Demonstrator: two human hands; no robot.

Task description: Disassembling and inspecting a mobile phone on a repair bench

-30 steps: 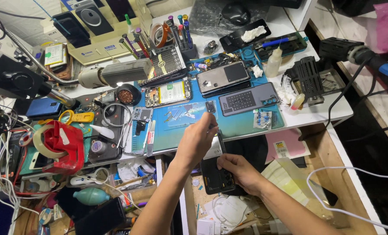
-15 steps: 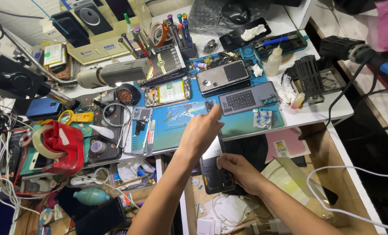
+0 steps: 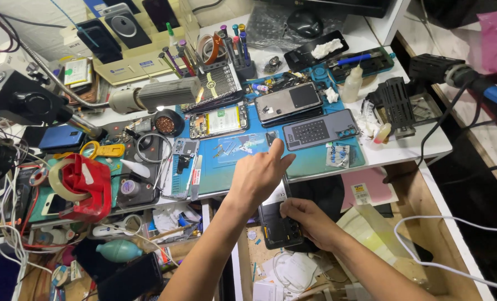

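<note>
Left hand (image 3: 261,174): fingers spread, empty, reaching over blue mat (image 3: 315,161) near bench front edge | Right hand (image 3: 309,220): clamped on opened phone (image 3: 279,223) below front edge | Phone: light, rigid, fragile; hold side rims.

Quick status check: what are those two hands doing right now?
Left hand over blue mat, fingers extended. Right hand grips opened phone. Nothing between them.

Cluttered workbench (image 3: 404,147), blue mat (image 3: 315,161), phones (image 3: 319,129)
</note>
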